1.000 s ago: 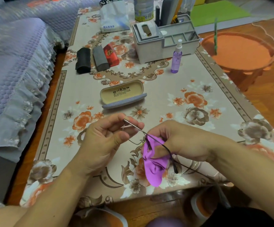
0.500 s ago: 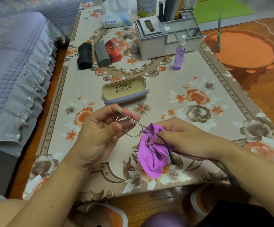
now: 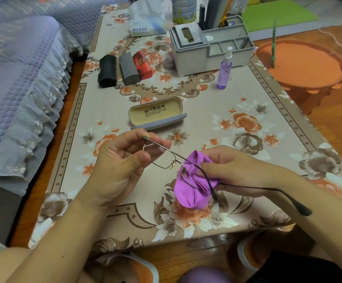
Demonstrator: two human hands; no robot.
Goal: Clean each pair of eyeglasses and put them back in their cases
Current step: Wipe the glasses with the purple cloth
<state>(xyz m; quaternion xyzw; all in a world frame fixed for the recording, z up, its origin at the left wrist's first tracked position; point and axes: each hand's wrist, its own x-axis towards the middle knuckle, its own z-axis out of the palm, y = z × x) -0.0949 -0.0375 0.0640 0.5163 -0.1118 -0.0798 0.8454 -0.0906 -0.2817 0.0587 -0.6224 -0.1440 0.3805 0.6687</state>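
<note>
Glasses (image 3: pixel 166 155) hang above the table (image 3: pixel 237 94), mid-wipe. Left hand (image 3: pixel 123 162) has its fingers (image 3: pixel 155 144) pinched together on the frame's outer end. Right of them, the right hand (image 3: pixel 237 170) clamps a purple cloth (image 3: pixel 194 180) around the other lens. Beyond the fingers lies the open case (image 3: pixel 157 114); farther off, three closed cases (image 3: pixel 125 69) and a spray bottle (image 3: pixel 224 69). Judging by this, cleaning is underway; next likely calls for wiping the bare lens, folding the temples, then casing.
</note>
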